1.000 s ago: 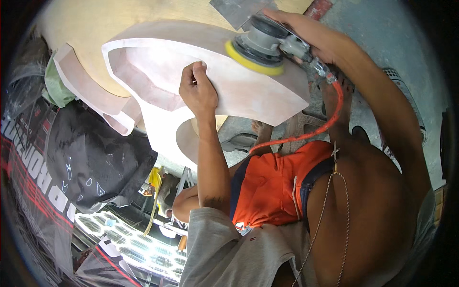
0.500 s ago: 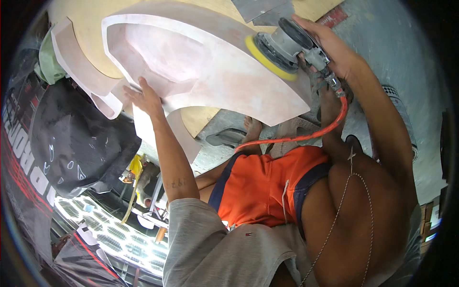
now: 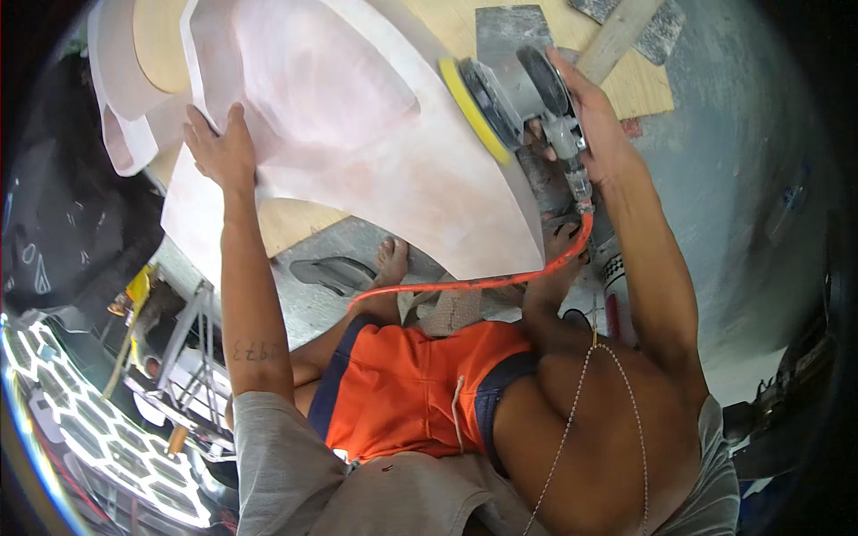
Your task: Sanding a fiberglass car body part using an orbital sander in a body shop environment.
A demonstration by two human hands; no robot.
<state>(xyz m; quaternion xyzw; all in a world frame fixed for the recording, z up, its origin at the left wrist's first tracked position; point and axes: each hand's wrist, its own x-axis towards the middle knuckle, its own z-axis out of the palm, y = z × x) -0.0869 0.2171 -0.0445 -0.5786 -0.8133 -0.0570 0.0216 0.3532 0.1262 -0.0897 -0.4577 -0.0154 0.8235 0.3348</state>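
Note:
A large moulded vehicle body panel (image 3: 375,170), coated patchy white and pink, lies in front of me. My left hand (image 3: 223,152) rests on it beside a raised inner rim, its fingers spread. My right hand (image 3: 599,134) is wrapped around the body of a grey and black air sander (image 3: 514,94), with some fingers hidden behind the tool. The sander is tipped on its side, and its yellow pad (image 3: 474,109) is at the panel's right edge. From its rear fitting an orange air hose (image 3: 447,287) runs across above my shins.
Under the panel is a pale wooden board (image 3: 299,223). Grey sheets (image 3: 514,31) and a wooden strip (image 3: 621,36) lie beyond the sander. A dark sandal (image 3: 332,273) is on the floor near my foot. Black sheeting (image 3: 76,188) and a metal stand (image 3: 179,348) are at the left.
The view has shifted, so most things sit farther left. The sander has turned to a steeper tilt, nearer the panel's right edge. My left hand stays on the panel.

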